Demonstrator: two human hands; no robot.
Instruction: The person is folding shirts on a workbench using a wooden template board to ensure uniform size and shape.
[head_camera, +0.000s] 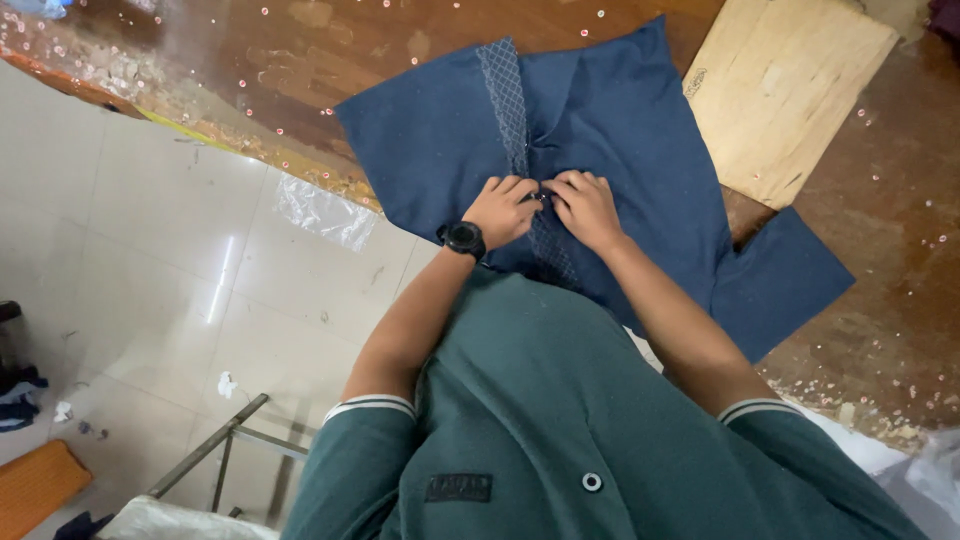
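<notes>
A dark blue garment (640, 150) lies spread on a brown wooden table (300, 60). A lighter blue patterned strip (505, 95) runs down its middle. My left hand (503, 208), with a black watch (463, 238) on the wrist, and my right hand (585, 205) meet on that strip, fingers curled and pinching the fabric at the same spot. What sits between the fingertips is too small to make out.
A pale wooden board (785, 85) lies on the table at the upper right, partly under the garment. Small shiny beads dot the tabletop. Clear plastic (325, 210) hangs off the table edge. White tiled floor, a metal frame (215, 450) and an orange mat (35, 485) are at the left.
</notes>
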